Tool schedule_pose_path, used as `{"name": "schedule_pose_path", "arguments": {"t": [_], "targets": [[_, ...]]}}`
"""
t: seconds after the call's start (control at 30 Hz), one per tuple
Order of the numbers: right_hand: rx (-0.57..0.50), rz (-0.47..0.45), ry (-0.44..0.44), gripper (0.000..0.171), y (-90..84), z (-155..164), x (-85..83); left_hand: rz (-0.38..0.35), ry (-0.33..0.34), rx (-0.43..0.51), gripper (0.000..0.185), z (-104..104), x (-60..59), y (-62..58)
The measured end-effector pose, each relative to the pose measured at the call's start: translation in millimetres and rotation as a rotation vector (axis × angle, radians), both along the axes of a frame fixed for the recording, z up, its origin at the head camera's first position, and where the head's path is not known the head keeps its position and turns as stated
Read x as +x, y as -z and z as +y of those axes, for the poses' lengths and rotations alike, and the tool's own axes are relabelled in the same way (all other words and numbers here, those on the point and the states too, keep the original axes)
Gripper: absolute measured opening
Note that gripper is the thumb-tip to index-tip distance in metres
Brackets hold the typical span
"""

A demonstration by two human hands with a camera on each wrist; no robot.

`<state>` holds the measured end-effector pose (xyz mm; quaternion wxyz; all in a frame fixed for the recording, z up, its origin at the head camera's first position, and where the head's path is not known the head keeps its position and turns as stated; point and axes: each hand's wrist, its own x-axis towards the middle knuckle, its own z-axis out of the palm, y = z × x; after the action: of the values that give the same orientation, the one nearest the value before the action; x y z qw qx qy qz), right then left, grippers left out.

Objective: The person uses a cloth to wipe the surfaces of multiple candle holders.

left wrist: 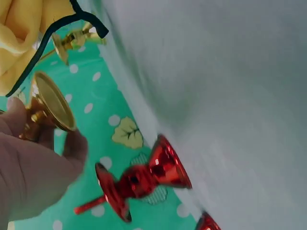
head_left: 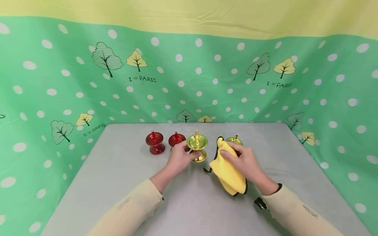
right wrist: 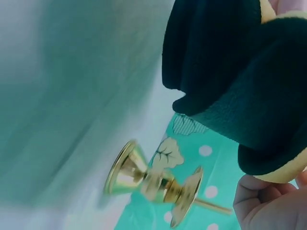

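Note:
My left hand (head_left: 180,159) grips a shiny gold candle holder (head_left: 197,141) by its stem, thumb in front. The holder is upright, and its base looks raised off the table in the left wrist view. My right hand (head_left: 247,161) pinches a yellow cloth (head_left: 228,175) with black edging, which hangs down just right of that holder. Its dark underside (right wrist: 264,96) fills much of the right wrist view. Behind the right hand a second gold candle holder (right wrist: 158,184) stands on the table, partly hidden in the head view. The cloth and the held holder are apart.
Two red candle holders stand at the left: one (head_left: 156,144) in full sight, the other (head_left: 176,139) partly behind my left hand. They all share a grey table (head_left: 124,183). A green dotted curtain (head_left: 183,88) borders its back and sides. Beside my right sleeve hangs a black strap (head_left: 260,203).

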<state>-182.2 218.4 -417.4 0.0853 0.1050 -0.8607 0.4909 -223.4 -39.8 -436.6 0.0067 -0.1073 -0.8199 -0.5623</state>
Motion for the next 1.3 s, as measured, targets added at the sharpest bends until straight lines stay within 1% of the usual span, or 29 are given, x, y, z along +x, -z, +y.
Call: {"name": "schedule_pose_path", "arguments": {"t": [0.1,0.17,0.23,0.4,0.53,0.67,0.77,0.93,1.3], "targets": [[0.008,0.002,0.006,0.047,0.3,7,3.2,-0.030,-0.058,-0.039,0.038,8,-3.8,2.3],[0.017,0.000,0.017,0.049,1.1,10,5.3,-0.055,-0.080,-0.052,0.037,13,-7.6,4.6],[0.028,-0.003,0.027,0.050,1.5,12,7.1,-0.086,-0.089,-0.049,0.037,18,-11.5,6.6],[0.047,0.012,0.029,0.050,2.0,11,7.8,-0.115,-0.093,-0.035,0.042,31,-19.8,12.3],[0.041,0.027,0.015,0.049,4.2,9,7.6,-0.122,-0.109,-0.025,0.043,42,-24.8,16.2],[0.038,0.028,0.005,0.048,7.6,7,7.9,-0.117,-0.140,-0.025,0.041,50,-30.7,22.5],[0.046,0.026,0.001,0.047,10.7,6,8.4,-0.112,-0.160,-0.045,0.041,54,-34.4,27.1],[0.063,0.018,0.012,0.048,15.3,6,9.4,-0.127,-0.179,-0.074,0.040,55,-38.3,30.9],[0.061,0.014,0.015,0.047,15.8,4,9.4,-0.160,-0.171,-0.067,0.041,56,-38.6,32.8]]}}
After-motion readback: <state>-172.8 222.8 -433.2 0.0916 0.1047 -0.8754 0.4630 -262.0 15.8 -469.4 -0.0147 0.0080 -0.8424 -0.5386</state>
